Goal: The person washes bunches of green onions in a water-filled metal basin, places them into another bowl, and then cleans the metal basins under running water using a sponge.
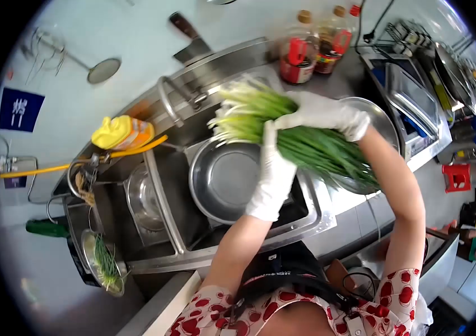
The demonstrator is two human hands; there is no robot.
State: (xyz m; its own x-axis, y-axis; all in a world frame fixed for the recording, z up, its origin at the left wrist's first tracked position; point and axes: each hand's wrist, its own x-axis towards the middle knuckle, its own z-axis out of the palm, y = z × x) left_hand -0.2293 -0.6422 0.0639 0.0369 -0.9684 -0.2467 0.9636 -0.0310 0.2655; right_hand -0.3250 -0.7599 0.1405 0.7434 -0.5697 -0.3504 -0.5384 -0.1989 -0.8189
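My left hand (pixel 274 182) and right hand (pixel 327 115) grasped scallion bunch (pixel 319 148). Metal basin (pixel 227 176) sat just left of left hand; faucet (pixel 166 102) stood farther left and forward.

On my feed I have a stainless-steel sink unit (pixel 193 257) with two basins. A wide steel bowl (pixel 228 178) sits in the right basin, a smaller metal bowl (pixel 144 203) in the left. Near the back left corner I see a yellow-and-orange plastic jug (pixel 123 134); bottles of dark liquid (pixel 298 60) stand along the worktop's back edge, further right. Another steel bowl (pixel 373 113), partly hidden, lies toward the right end.
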